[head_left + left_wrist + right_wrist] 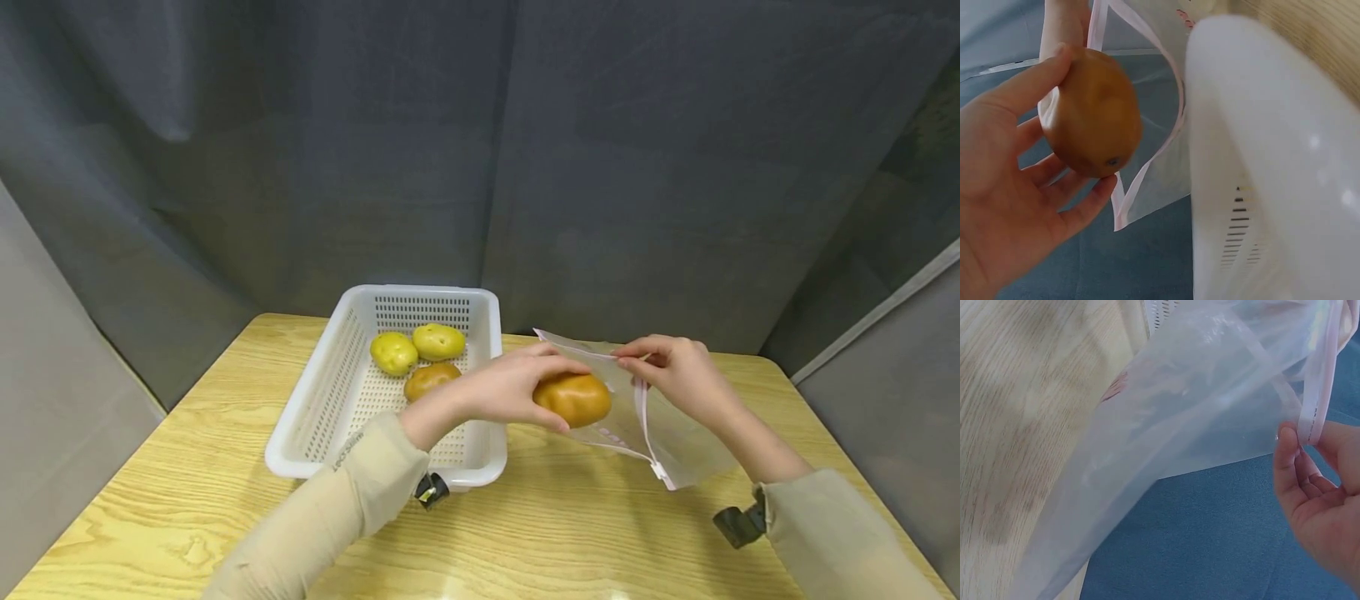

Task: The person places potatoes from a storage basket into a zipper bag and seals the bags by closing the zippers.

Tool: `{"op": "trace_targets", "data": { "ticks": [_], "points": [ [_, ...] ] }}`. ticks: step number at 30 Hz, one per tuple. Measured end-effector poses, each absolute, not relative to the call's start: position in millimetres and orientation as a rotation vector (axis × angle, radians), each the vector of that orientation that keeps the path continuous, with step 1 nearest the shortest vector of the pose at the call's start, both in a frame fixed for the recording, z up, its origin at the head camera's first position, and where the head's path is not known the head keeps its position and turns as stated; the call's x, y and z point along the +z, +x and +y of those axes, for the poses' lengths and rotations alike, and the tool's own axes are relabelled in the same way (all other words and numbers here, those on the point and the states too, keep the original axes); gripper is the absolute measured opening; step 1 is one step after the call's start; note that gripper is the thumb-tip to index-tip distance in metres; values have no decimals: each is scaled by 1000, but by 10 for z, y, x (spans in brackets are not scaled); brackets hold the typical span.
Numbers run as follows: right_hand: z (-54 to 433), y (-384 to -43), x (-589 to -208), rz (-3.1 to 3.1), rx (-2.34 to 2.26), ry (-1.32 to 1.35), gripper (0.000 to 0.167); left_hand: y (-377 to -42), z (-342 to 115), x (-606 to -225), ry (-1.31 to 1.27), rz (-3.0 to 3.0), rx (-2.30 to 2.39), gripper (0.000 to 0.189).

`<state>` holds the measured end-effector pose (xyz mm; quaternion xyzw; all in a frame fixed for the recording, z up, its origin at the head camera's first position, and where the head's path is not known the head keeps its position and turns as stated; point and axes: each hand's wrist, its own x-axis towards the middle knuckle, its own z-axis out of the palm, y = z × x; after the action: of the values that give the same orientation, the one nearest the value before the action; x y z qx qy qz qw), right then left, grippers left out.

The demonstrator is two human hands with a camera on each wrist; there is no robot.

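Note:
My left hand [517,385] grips a brown potato [576,400], thumb on one side and fingers on the other. In the left wrist view the potato [1094,115] overlaps the parted mouth of a clear slider zip bag [682,433]. Pink strips edge this bag, and its slider sits at the near corner. My right hand [671,375] pinches the bag's rim between thumb and fingertips, seen close in the right wrist view, where the bag [1166,419] hangs slack. Left of the bag, a white plastic basket [300,392] holds two yellow potatoes [416,346] and another brown potato [429,380].
Everything stands on a wood-grain table [525,533]. The basket's right wall [495,450] is close beneath my left forearm. A dark grey curtain [600,167] hangs behind the table, with pale panels at both sides. Each wrist carries a small black camera [738,527].

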<state>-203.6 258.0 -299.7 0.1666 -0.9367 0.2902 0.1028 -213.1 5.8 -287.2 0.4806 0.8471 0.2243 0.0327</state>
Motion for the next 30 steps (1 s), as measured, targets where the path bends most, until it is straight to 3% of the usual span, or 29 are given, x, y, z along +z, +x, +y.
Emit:
{"op": "trace_targets", "data": {
  "ticks": [30],
  "points": [
    [2530, -2003, -2892, -2679, 807, 547, 16, -2142, 326, -2968, 1410, 2669, 662, 70]
  ]
}}
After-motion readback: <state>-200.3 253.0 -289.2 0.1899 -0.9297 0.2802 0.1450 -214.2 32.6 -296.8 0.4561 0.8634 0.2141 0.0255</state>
